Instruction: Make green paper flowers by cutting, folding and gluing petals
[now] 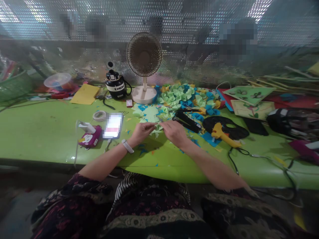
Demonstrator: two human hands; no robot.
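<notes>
My left hand point(142, 131) and my right hand point(174, 131) meet over the green table point(45, 132), both pinching a small light green folded paper piece point(157, 128) between their fingertips. A white watch sits on my left wrist. Just behind the hands lies a heap of green, blue and yellow folded paper pieces point(184, 96). Small paper scraps lie scattered round my hands.
A phone point(113, 125), a tape roll point(99, 115) and a pink device point(89, 138) lie at the left. A fan point(144, 66) and a black mug point(116, 85) stand behind. A yellow glue gun point(223, 134) with its cable, a black tool point(188, 121) and paper sheets point(249, 94) lie at the right.
</notes>
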